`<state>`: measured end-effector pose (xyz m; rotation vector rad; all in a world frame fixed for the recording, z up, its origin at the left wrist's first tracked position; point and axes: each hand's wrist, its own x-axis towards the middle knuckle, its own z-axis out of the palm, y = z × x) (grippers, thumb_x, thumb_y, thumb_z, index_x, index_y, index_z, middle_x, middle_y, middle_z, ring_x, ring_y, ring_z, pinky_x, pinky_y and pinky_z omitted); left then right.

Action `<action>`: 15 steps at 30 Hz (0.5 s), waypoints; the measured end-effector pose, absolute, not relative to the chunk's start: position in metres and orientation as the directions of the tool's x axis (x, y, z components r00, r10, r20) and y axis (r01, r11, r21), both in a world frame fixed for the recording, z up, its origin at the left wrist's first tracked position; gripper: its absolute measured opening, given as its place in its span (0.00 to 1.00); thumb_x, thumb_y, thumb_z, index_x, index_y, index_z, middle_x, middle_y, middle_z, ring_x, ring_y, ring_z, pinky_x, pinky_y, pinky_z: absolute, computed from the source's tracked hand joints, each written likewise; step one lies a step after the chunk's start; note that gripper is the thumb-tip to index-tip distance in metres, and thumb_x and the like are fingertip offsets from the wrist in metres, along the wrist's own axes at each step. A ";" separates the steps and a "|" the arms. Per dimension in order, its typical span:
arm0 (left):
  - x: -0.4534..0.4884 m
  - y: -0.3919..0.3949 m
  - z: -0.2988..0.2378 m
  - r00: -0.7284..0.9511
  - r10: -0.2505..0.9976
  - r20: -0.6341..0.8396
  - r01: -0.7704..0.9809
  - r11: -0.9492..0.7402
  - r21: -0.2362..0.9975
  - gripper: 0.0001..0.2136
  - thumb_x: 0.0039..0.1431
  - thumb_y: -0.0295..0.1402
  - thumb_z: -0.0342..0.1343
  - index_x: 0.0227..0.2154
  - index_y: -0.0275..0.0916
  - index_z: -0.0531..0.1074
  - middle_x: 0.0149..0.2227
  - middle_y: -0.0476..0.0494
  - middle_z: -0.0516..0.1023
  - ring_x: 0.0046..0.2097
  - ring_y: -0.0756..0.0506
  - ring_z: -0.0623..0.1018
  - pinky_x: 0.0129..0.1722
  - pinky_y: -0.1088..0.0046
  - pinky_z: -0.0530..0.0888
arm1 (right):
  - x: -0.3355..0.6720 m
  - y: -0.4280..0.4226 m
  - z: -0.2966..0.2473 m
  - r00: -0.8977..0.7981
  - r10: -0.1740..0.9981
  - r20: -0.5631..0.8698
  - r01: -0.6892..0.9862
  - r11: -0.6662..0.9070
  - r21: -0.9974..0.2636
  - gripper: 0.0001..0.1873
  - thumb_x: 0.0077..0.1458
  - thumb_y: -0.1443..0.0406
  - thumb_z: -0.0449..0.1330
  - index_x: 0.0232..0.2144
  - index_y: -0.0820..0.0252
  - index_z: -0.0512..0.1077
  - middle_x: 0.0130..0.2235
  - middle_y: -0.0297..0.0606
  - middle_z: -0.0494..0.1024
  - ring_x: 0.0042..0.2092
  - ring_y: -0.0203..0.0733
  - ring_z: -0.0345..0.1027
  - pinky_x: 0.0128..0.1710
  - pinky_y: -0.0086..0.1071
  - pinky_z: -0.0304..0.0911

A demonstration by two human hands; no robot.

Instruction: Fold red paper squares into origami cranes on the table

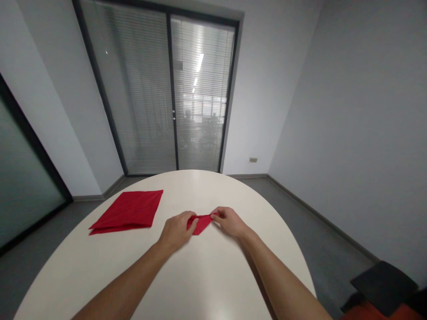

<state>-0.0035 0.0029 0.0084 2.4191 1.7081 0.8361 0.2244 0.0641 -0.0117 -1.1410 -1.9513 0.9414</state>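
Between my two hands is a small red folded cloth (201,225), narrowed to a point at its lower edge, over the middle of the round table. My left hand (179,229) grips its left end, with the thumb lying across the front and the fingers behind. At the other end, my right hand (229,220) pinches the upper right corner between thumb and fingertips. A larger red cloth (128,209), folded flat in layers, lies on the table to the left, apart from both hands.
The round white table (213,275) fills the foreground. Beyond its far edge stand a glass door (200,133) with blinds and pale walls. A black chair (383,284) with something orange by it is at the lower right.
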 end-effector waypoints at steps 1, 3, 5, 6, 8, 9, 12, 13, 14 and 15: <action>-0.004 0.004 0.007 0.244 0.885 0.396 0.855 -0.389 0.342 0.11 0.67 0.36 0.48 0.44 0.43 0.75 0.43 0.46 0.82 0.43 0.42 0.79 0.43 0.67 0.73 | 0.225 0.063 -0.011 -0.386 0.902 0.196 0.464 0.373 -0.803 0.11 0.58 0.61 0.59 0.35 0.61 0.78 0.33 0.38 0.80 0.33 0.39 0.69 0.34 0.31 0.62; -0.006 0.006 0.003 0.263 0.872 0.413 0.854 -0.410 0.321 0.11 0.65 0.34 0.51 0.45 0.42 0.75 0.44 0.44 0.81 0.46 0.41 0.78 0.46 0.65 0.72 | 0.226 0.060 -0.007 -0.391 0.895 0.213 0.554 0.414 -0.723 0.10 0.58 0.62 0.58 0.35 0.60 0.79 0.32 0.38 0.80 0.33 0.39 0.69 0.34 0.31 0.62; -0.008 0.009 -0.001 0.293 0.853 0.432 0.842 -0.444 0.306 0.12 0.64 0.30 0.52 0.47 0.41 0.75 0.45 0.43 0.81 0.47 0.41 0.76 0.49 0.64 0.72 | 0.226 0.057 -0.003 -0.401 0.884 0.239 0.618 0.454 -0.642 0.10 0.57 0.63 0.59 0.34 0.59 0.80 0.33 0.39 0.80 0.33 0.40 0.69 0.34 0.31 0.62; -0.008 0.010 -0.002 0.305 0.843 0.443 0.835 -0.460 0.302 0.13 0.63 0.28 0.52 0.48 0.41 0.75 0.45 0.43 0.80 0.48 0.41 0.76 0.50 0.63 0.71 | 0.225 0.056 -0.001 -0.408 0.878 0.250 0.642 0.471 -0.605 0.10 0.57 0.64 0.59 0.34 0.59 0.80 0.33 0.39 0.80 0.34 0.40 0.69 0.34 0.31 0.62; -0.009 0.012 -0.004 0.317 0.832 0.455 0.825 -0.479 0.300 0.13 0.63 0.26 0.51 0.48 0.41 0.75 0.46 0.43 0.80 0.48 0.42 0.75 0.51 0.64 0.71 | 0.225 0.053 0.003 -0.421 0.865 0.273 0.678 0.500 -0.539 0.10 0.56 0.66 0.59 0.35 0.58 0.81 0.34 0.39 0.80 0.35 0.41 0.69 0.36 0.31 0.61; -0.009 0.012 -0.004 0.320 0.833 0.452 0.824 -0.480 0.301 0.14 0.64 0.25 0.50 0.47 0.41 0.75 0.46 0.43 0.80 0.48 0.42 0.75 0.51 0.64 0.71 | 0.224 0.052 0.004 -0.432 0.856 0.285 0.685 0.517 -0.513 0.10 0.56 0.67 0.58 0.36 0.58 0.81 0.35 0.39 0.80 0.37 0.41 0.69 0.37 0.31 0.61; -0.009 0.014 -0.003 0.319 0.854 0.411 0.832 -0.460 0.310 0.14 0.65 0.25 0.48 0.46 0.41 0.76 0.44 0.43 0.80 0.47 0.43 0.76 0.49 0.66 0.72 | 0.223 0.050 0.005 -0.478 0.821 0.312 0.666 0.571 -0.481 0.11 0.57 0.68 0.57 0.38 0.57 0.80 0.37 0.39 0.80 0.39 0.42 0.69 0.40 0.32 0.61; -0.009 0.014 -0.003 0.314 0.861 0.399 0.834 -0.451 0.317 0.14 0.65 0.25 0.47 0.46 0.40 0.76 0.44 0.43 0.80 0.47 0.43 0.77 0.49 0.66 0.72 | 0.222 0.050 0.005 -0.493 0.811 0.315 0.655 0.584 -0.480 0.11 0.58 0.68 0.57 0.39 0.57 0.80 0.38 0.39 0.80 0.40 0.42 0.69 0.41 0.32 0.61; -0.008 0.014 -0.002 0.309 0.866 0.393 0.834 -0.445 0.326 0.14 0.66 0.25 0.47 0.46 0.40 0.76 0.44 0.44 0.80 0.47 0.43 0.77 0.49 0.67 0.72 | 0.221 0.049 0.006 -0.504 0.804 0.314 0.644 0.593 -0.483 0.11 0.59 0.68 0.57 0.39 0.57 0.80 0.38 0.39 0.80 0.40 0.42 0.69 0.41 0.32 0.61; -0.008 0.014 -0.002 0.304 0.868 0.391 0.831 -0.443 0.337 0.14 0.66 0.25 0.46 0.46 0.40 0.76 0.44 0.44 0.80 0.47 0.44 0.77 0.49 0.67 0.72 | 0.220 0.049 0.006 -0.511 0.800 0.314 0.637 0.598 -0.487 0.11 0.59 0.68 0.56 0.39 0.58 0.79 0.38 0.39 0.80 0.40 0.42 0.69 0.42 0.32 0.61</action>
